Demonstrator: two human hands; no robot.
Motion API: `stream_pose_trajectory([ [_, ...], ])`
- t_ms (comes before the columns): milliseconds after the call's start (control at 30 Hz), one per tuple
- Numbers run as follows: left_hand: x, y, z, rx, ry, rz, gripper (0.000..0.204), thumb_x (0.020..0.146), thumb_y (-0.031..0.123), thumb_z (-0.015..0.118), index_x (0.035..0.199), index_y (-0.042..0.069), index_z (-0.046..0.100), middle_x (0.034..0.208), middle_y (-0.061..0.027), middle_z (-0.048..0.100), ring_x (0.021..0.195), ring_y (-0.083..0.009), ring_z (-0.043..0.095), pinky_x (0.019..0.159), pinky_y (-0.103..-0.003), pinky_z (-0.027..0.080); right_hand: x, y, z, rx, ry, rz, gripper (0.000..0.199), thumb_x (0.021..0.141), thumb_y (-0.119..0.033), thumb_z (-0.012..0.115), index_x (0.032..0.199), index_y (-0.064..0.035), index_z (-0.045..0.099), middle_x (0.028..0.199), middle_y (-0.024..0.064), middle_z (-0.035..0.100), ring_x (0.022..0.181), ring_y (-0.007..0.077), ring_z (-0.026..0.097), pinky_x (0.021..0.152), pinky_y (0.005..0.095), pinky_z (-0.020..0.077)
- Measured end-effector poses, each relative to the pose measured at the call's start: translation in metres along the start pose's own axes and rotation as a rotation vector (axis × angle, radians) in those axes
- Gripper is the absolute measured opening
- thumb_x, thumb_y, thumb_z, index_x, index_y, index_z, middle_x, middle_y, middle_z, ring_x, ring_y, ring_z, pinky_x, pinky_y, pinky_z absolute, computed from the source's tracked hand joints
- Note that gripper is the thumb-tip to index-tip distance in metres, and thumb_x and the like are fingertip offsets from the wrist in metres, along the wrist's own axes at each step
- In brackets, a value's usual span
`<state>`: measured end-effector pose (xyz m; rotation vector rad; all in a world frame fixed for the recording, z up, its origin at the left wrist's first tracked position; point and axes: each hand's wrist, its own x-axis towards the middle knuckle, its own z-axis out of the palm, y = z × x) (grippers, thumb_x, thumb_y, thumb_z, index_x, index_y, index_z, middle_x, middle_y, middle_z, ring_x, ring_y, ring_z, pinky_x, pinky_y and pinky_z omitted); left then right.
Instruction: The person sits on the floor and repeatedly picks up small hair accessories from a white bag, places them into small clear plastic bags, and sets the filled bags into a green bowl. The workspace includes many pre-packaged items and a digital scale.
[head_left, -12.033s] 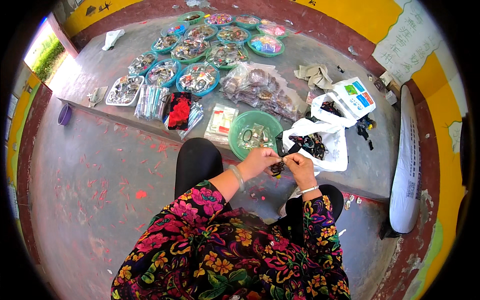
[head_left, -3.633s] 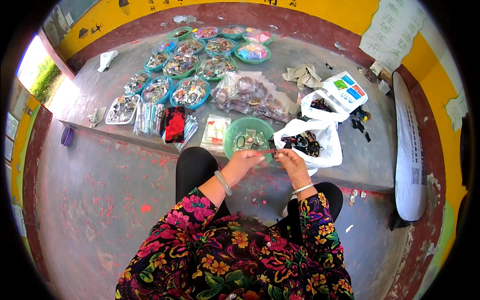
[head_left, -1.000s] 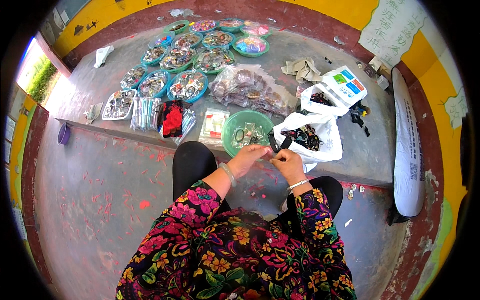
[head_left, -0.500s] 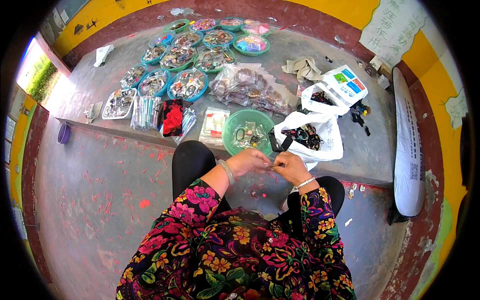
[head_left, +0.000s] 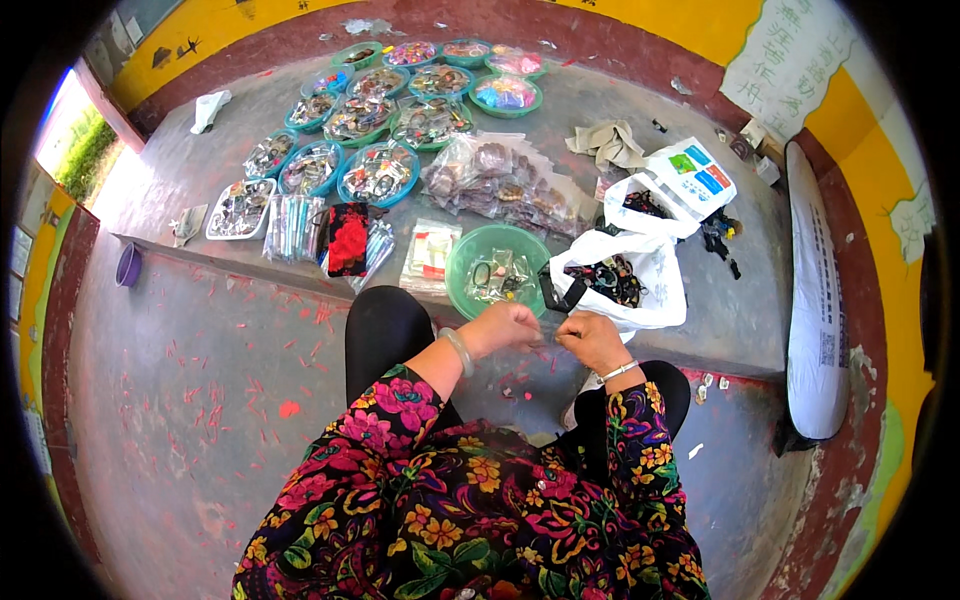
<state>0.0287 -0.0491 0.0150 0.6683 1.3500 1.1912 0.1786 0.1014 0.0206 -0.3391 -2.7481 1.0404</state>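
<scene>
Centre of frame, just below the middle:
- Left hand (head_left: 510, 327), curled, fingertips drawn together toward the right hand; pale bangle (head_left: 458, 350) on the wrist.
- Right hand (head_left: 590, 340), likewise curled, fingertips meeting the left's; thin bracelet (head_left: 620, 371) on the wrist.
- Small item (head_left: 549, 346), pinched between the two sets of fingertips, held over the lap and just short of the ledge (head_left: 740, 320); too small to tell its kind.

Directly above the hands:
- Green bowl (head_left: 457, 280), holding small trinkets in clear wrappers.
- White plastic bag (head_left: 655, 290), open, dark pieces inside, a black strap (head_left: 556, 296) hanging from its mouth.

Upper centre and upper left:
- Heap of clear packets (head_left: 500, 185).
- Rows of teal-rimmed bowls (head_left: 378, 172), filled with small goods.
- Red-and-black pouch (head_left: 348, 238), beside a bundle of clear sleeves.

Far left: purple cup (head_left: 128, 265), below the ledge.
Right edge: long white sack (head_left: 815, 300), lying lengthwise.

Step in hand, by judgement: fine two-handed fingering of the small item, perhaps fastening or opening it. Next move calls for a steady pinch on both sides, small finger motions, and a short reach up to bowl or bag.
</scene>
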Motion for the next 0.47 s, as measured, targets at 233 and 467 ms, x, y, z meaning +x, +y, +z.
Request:
stream_pose_trajectory([
  [233, 0.003, -0.004, 0.002, 0.018, -0.031, -0.090, 0.015, 0.081, 0.010, 0.060, 0.091, -0.001, 0.062, 0.083, -0.0087, 0.064, 0.073, -0.0153, 0.063, 0.060, -0.025, 0.051, 0.000, -0.006, -0.002, 0.036, -0.071, 0.001, 0.009, 0.065, -0.013, 0.062, 0.066, -0.0053, 0.059, 0.068, 0.0085, 0.057, 0.064, 0.0261, 0.056, 0.058, 0.0347, 0.0439],
  [467, 0.002, -0.005, -0.002, -0.001, -0.081, -0.077, 0.016, 0.082, 0.011, 0.059, 0.094, 0.000, 0.062, 0.086, -0.0106, 0.064, 0.076, -0.0175, 0.064, 0.064, -0.028, 0.053, 0.000, -0.013, -0.005, 0.155, -0.129, 0.151, 0.011, 0.066, -0.014, 0.066, 0.069, -0.0045, 0.061, 0.068, 0.0094, 0.057, 0.064, 0.0220, 0.057, 0.057, 0.0334, 0.0438],
])
